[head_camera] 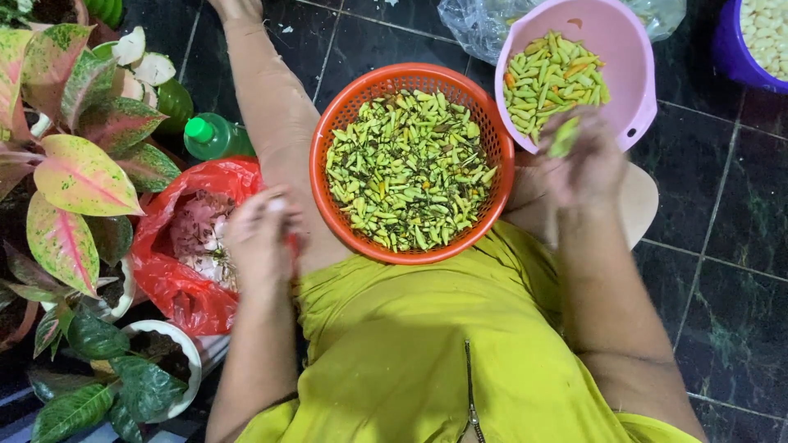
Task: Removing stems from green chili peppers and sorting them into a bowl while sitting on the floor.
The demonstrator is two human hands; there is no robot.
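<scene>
Head view: right hand [584,160] pinching one small green chilli [565,138] beside round pink plastic bowl [593,66], left hand [258,234], fingers closed on something unclear, over red plastic bag [168,271]; sorting step, next needing release into bowl.

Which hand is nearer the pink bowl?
Right. The right hand is at the pink bowl's near rim holding a green chili; the left hand is over the red bag.

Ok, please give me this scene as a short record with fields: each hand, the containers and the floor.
left hand: over the red bag, blurred, grip unclear
right hand: holds a green chili near the pink bowl
orange basket: on the lap, full of green chilies
pink bowl: holds chilies, right of the basket
floor: dark tiles
</scene>
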